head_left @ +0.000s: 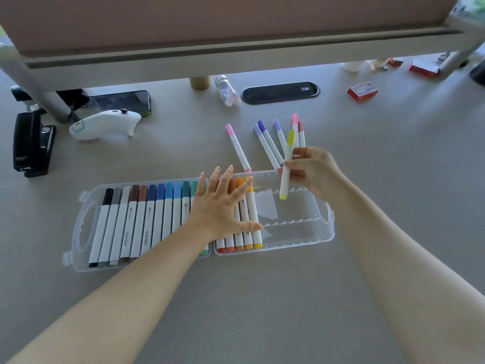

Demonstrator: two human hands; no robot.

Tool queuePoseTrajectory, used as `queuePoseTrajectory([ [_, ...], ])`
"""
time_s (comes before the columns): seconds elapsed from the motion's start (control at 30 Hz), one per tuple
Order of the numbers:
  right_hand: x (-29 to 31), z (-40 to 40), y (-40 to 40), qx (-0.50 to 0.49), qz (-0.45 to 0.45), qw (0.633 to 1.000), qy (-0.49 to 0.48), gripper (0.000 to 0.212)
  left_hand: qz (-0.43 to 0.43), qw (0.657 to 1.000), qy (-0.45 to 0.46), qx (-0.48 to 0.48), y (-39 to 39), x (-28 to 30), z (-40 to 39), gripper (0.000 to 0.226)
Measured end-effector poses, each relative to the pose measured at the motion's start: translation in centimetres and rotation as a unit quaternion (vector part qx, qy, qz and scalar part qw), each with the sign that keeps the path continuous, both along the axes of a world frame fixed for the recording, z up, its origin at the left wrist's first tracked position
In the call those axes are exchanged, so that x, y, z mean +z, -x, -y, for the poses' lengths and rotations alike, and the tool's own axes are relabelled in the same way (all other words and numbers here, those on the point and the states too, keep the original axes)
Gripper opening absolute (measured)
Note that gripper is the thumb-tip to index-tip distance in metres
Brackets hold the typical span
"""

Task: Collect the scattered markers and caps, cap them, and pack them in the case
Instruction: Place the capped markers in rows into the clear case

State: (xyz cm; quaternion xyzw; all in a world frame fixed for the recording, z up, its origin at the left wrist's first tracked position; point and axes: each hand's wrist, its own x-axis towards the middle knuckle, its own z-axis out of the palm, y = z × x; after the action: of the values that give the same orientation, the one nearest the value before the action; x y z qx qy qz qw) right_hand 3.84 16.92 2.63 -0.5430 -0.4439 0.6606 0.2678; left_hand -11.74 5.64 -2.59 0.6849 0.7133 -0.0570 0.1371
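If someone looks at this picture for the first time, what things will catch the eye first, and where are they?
First, the clear plastic case lying open at the centre of the grey table, with a colourful row of markers. The left hand lies spread over that row, while the right hand holds a yellow marker above the case's bare right part. Behind it, six pink and purple markers lie loose on the table.

Right hand (312, 170) pinches yellow marker (286, 165) over case (296, 241); left hand (223, 206) flat on packed markers (136, 222); loose markers (267, 143) beyond.
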Motion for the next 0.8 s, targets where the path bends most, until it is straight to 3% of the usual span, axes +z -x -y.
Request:
queuePoseTrajectory([
  [0.07, -0.5, 1.6, 0.5, 0.036, 0.031, 0.998, 0.03, 0.032, 0.004, 1.0, 0.003, 0.005, 0.9, 0.0, 0.6, 0.104],
  [0.2, -1.2, 3.5, 1.6, 0.108, 0.123, 0.986, 0.016, 0.012, 0.067, 0.997, -0.008, 0.026, 2.3, 0.7, 1.6, 0.13],
  [0.37, -1.6, 5.0, 2.6, 0.154, 0.212, 0.965, -0.016, 0.021, 0.089, 0.994, -0.01, 0.055, 3.0, 2.0, 2.8, 0.118],
  [0.5, -2.2, 5.8, 3.2, 0.182, 0.234, 0.954, -0.038, 0.009, 0.079, 0.995, 0.009, 0.052, 3.1, 2.0, 3.6, 0.106],
  [0.6, -2.7, 5.9, 3.2, 0.193, 0.258, 0.943, -0.078, 0.015, 0.078, 0.996, 0.016, 0.049, 2.9, 2.0, 3.7, 0.094],
  [0.8, -2.4, 5.0, 2.2, 0.138, 0.266, 0.937, -0.181, 0.018, 0.074, 0.997, 0.005, 0.037, 1.9, 1.9, 2.6, 0.086],
])
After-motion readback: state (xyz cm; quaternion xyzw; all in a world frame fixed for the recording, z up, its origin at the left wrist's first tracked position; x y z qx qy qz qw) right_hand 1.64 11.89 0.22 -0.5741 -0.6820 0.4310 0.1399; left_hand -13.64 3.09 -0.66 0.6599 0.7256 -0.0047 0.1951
